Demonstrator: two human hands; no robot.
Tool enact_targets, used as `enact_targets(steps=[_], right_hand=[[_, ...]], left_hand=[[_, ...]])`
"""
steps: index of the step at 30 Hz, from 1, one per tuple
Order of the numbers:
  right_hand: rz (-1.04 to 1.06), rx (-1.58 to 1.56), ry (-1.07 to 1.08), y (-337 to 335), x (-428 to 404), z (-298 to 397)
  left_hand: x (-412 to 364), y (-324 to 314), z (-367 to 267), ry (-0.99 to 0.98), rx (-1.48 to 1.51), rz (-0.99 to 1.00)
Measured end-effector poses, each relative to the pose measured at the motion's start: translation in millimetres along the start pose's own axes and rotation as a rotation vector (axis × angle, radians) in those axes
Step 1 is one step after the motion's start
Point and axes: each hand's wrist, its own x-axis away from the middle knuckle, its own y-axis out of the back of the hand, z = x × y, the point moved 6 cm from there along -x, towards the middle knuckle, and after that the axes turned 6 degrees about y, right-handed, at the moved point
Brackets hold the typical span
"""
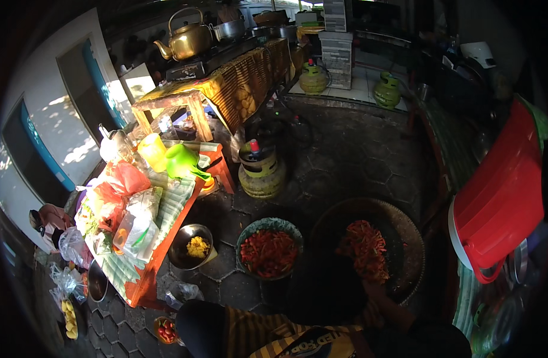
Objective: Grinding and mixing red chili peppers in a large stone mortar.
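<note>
Just past my dark-clothed knee (327, 286), my right hand (376, 291) reaches to the near edge of a heap of cut red chillies (365, 250). The heap lies in a wide round tray (410, 228) on the floor. What I take to be my left hand (369, 315) is close beside the right wrist, mostly lost in shadow. Whether either hand holds anything is too dark to make out. Left of the tray stands a green patterned basin (252, 227) filled with red chillies (269, 253). A metal bowl (178, 255) holds a yellow chopped food (198, 247).
A low bench (166, 250) on the left bears plastic bags (122, 179), a clear container (137, 235) and a green dipper (182, 161). Behind it stands a gas cylinder (261, 174). A red plastic tub (502, 188) leans at the right. A brass kettle (189, 42) sits farther back.
</note>
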Motion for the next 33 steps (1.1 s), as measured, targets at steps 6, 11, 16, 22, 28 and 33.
enact_targets(steps=[6, 11, 16, 22, 28, 33], right_hand=[[-0.482, -0.062, -0.087, -45, -3, -36], [0.090, -0.057, 0.103, 2, -9, 12], [-0.007, -0.305, -0.170, 31, -24, -8], [0.023, -0.922, -0.499, 47, -60, -25], [0.192, -0.803, -0.403, 42, -92, -9], [0.202, -0.770, -0.369, 49, -120, -3]], left_hand=[[-1, -2, 20, -0.016, 0.286, -0.023], [9, -20, 44, 0.057, 0.619, -0.103], [24, -18, 41, 0.019, 0.706, -0.146], [42, -6, 39, -0.008, 0.793, -0.139], [54, -6, 29, 0.056, 0.680, -0.237], [59, -9, 22, 0.095, 0.580, -0.299]])
